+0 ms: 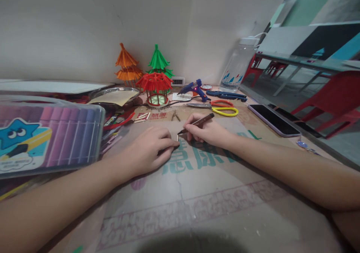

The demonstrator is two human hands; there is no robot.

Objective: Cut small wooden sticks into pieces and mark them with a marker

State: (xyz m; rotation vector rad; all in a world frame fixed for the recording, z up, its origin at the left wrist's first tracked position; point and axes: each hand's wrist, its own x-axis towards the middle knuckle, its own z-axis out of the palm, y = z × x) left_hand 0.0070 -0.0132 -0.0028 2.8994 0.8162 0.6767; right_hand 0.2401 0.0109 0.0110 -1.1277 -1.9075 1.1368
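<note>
My right hand (204, 128) is closed round a dark brown marker (203, 121), its tip pointing down and left. The tip meets a short pale stick (177, 137) on the covered tabletop (225, 208). My left hand (154, 146) lies palm down, its index fingertip at the lower end of that stick. Beyond the hands, more short pale sticks (142, 117) and a few brown ones (176, 115) lie on the surface. A small model with a red roof (156, 82) stands behind them, in front of an orange-roofed one (127, 63) and a green-roofed one (158, 60).
A clear case of markers (70, 133) fills the left side. At the back are a blue glue gun (197, 89), scissors (222, 108), blue-handled pliers (226, 95) and a clear bottle (237, 65). A phone (272, 120) lies at the right edge; a red chair (334, 95) stands beyond.
</note>
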